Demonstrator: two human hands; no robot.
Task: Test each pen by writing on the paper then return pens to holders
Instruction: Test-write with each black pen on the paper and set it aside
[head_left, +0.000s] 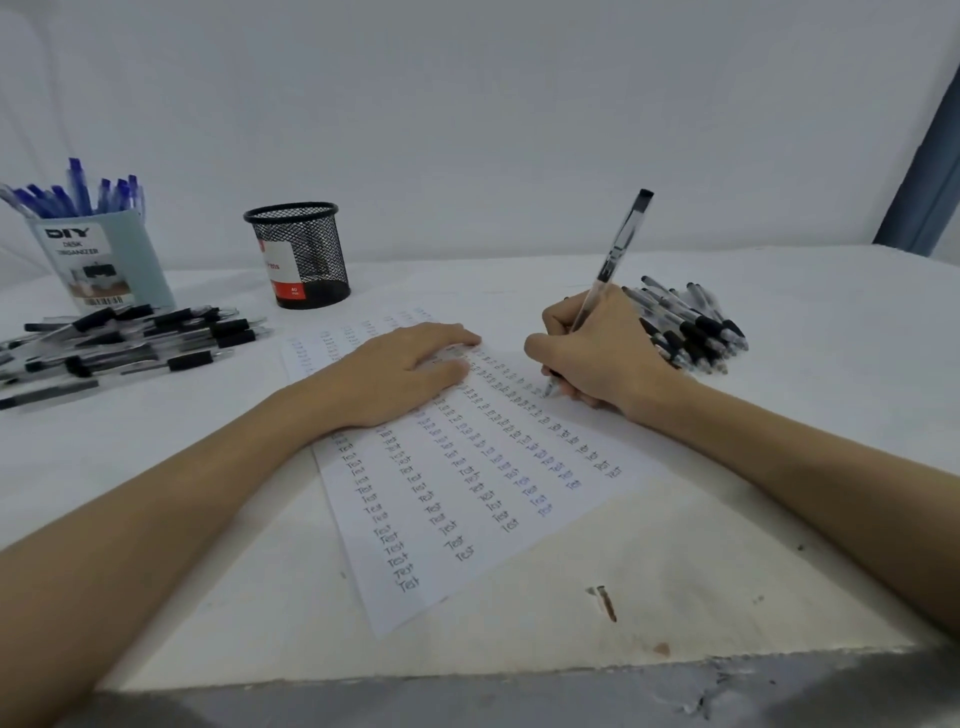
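Right hand (597, 353) pinches a black pen (615, 260), its tip apparently on the paper (467, 499) at frame center, left hand (400, 371) spread flat on the sheet; next, judging by the empty-looking mesh cup (298, 254) upper left, the pen goes to a holder.

Clear black-capped pen (618, 260) stands tilted, tip touching word-filled paper (467, 499).

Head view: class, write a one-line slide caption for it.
Right hand writes with a black pen while left hand steadies the paper.
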